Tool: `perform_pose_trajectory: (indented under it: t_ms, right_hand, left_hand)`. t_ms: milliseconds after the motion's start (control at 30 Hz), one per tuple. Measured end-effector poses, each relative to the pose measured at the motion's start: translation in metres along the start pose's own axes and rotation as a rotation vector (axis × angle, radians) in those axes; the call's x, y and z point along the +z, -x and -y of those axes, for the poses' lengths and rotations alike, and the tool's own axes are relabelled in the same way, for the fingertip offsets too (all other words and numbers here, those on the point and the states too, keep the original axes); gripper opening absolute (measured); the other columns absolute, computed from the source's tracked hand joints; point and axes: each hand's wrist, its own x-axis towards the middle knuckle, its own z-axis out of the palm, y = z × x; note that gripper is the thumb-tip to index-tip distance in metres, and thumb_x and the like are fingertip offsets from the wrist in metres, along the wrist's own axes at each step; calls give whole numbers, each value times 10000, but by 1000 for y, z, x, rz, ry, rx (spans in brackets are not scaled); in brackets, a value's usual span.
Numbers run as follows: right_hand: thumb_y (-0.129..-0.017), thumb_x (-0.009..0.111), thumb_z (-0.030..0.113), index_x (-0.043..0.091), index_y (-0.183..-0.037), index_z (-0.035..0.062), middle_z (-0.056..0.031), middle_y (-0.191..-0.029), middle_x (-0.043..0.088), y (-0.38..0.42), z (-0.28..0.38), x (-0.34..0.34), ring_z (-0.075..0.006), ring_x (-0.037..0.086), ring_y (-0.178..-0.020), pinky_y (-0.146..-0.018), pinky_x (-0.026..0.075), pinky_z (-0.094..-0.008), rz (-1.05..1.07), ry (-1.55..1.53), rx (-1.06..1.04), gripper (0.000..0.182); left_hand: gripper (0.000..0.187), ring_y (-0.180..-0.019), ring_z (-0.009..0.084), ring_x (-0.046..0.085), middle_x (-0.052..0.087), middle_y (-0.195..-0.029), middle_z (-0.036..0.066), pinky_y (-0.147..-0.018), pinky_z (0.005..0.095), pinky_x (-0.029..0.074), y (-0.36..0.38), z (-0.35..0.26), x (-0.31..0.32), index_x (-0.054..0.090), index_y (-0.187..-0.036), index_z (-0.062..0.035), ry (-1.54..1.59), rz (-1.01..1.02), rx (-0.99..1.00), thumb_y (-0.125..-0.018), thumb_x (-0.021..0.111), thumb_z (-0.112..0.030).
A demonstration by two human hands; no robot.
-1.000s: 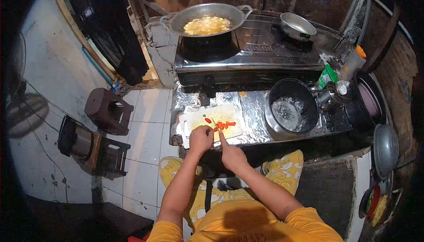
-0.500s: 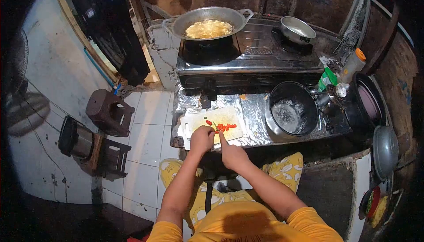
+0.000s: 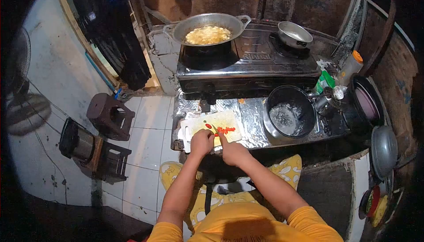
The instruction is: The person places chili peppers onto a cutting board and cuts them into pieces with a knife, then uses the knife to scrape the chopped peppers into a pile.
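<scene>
A white cutting board (image 3: 226, 117) lies on the foil-covered ledge in front of me. My right hand (image 3: 235, 153) is closed around a small knife (image 3: 214, 128), whose thin blade points up and left over the board. Close beside it, my left hand (image 3: 202, 144) has its fingers bent together on a red chili (image 3: 216, 134), mostly hidden under the fingertips. Chopped red chili pieces (image 3: 227, 130) lie in a heap to the right of the blade. Another short red piece (image 3: 208, 126) rests to the left, with a small green bit near it.
Behind the board stands a gas stove (image 3: 249, 72) carrying a wok (image 3: 176, 34) of bubbling food in oil and a small pan (image 3: 294, 34). To the right are a deep pot (image 3: 270, 125), a green packet (image 3: 326, 79) and an orange-capped bottle (image 3: 352, 67). Stools (image 3: 108, 111) stand left.
The whole view has shifted slightly as my head moved. Both hands stay over the board, and the knife blade has tilted a little among the chili pieces.
</scene>
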Motion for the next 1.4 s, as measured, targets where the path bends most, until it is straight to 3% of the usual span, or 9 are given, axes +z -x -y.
perform_pose_trajectory:
  t_ms: [167,233,467,667,833,1233,1400]
  right_hand:
    - [-847,512,88,63,-1566,54,-304,-988,681,-2,0,17,-432,687,-901,-824,536,-503,-14,-31,13,848]
    - [-824,511,56,66,-1559,29,-300,-878,682,-1,-1,22,-444,681,-828,-783,528,-521,-72,-49,-6,859]
    - [-828,519,46,30,-1565,48,-302,-836,677,-7,-4,47,-449,681,-790,-745,535,-529,-91,-147,33,885]
    - [-824,525,52,31,-1569,67,-298,-860,680,-12,-8,44,-441,683,-802,-752,534,-526,-149,-137,6,893]
    - [-822,514,68,39,-1572,85,-299,-925,683,-9,-5,10,-432,684,-857,-796,528,-507,-24,-48,7,888]
    - [-848,460,37,22,-1573,92,-318,-830,669,-15,-10,49,-460,675,-756,-746,528,-545,-134,-147,3,849]
    - [-846,479,63,43,-1574,97,-300,-875,679,-14,-11,36,-452,677,-804,-764,529,-530,-126,-122,5,849]
  left_hand:
    - [191,-783,353,688,706,-831,167,-739,436,547,2,-5,3,746,-856,-59,-3,0,-83,-793,686,-229]
    - [198,-759,352,689,707,-813,169,-725,435,549,3,-4,8,744,-849,-53,-11,-18,-95,-788,684,-231]
    - [199,-701,341,693,701,-779,189,-678,420,547,5,-4,11,733,-841,-26,38,-36,-111,-792,686,-214]
    - [171,-743,344,683,695,-818,183,-699,413,540,4,0,7,729,-851,-22,57,-38,-55,-793,697,-179]
    - [157,-816,358,667,682,-870,178,-746,430,528,2,0,4,732,-870,-39,50,-32,-9,-799,715,-178]
    - [166,-862,364,657,680,-907,171,-787,441,518,-4,2,3,738,-885,-55,7,17,-12,-815,716,-204]
    - [160,-838,363,661,680,-885,167,-769,441,524,-2,4,2,739,-886,-59,17,27,0,-813,723,-201]
